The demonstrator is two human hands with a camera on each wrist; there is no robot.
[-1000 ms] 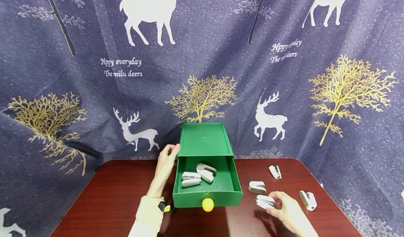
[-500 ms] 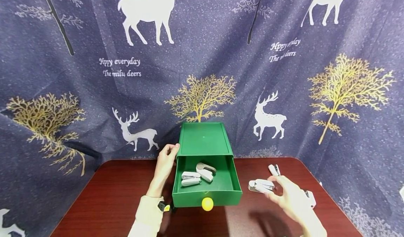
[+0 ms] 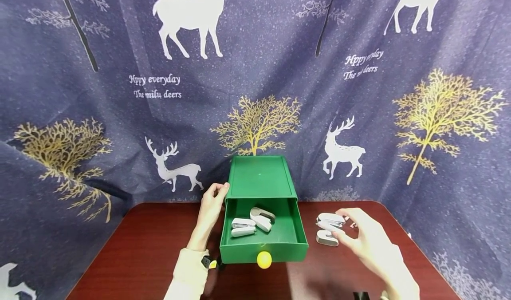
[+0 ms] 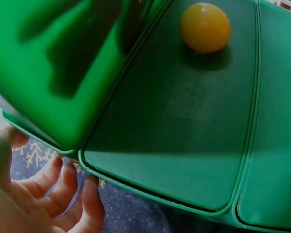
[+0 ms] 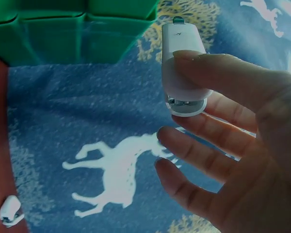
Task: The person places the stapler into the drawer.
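Note:
My right hand [image 3: 365, 238] pinches a white mini stapler [image 3: 331, 220] between thumb and fingers, above the table to the right of the green drawer cabinet [image 3: 261, 175]. In the right wrist view the held stapler [image 5: 182, 43] shows its metal end, with the other fingers spread below. My left hand [image 3: 213, 204] rests its fingertips against the cabinet's left side; the left wrist view shows those fingers [image 4: 63, 187] slightly bent at the cabinet edge. The top drawer [image 3: 285, 231] is pulled out and contains two white staplers [image 3: 242, 232] [image 3: 261, 221].
Another white stapler [image 3: 327, 238] lies on the brown table [image 3: 159, 242] just below the held one. A further stapler [image 3: 353, 224] is mostly hidden behind the right hand. A yellow ball knob [image 3: 264, 259] sticks out from the drawer front. A patterned cloth [image 3: 255, 69] hangs behind.
My right hand has carried the held stapler up and away from the table's front, past the stapler lying there. The left hand and the drawer have stayed put.

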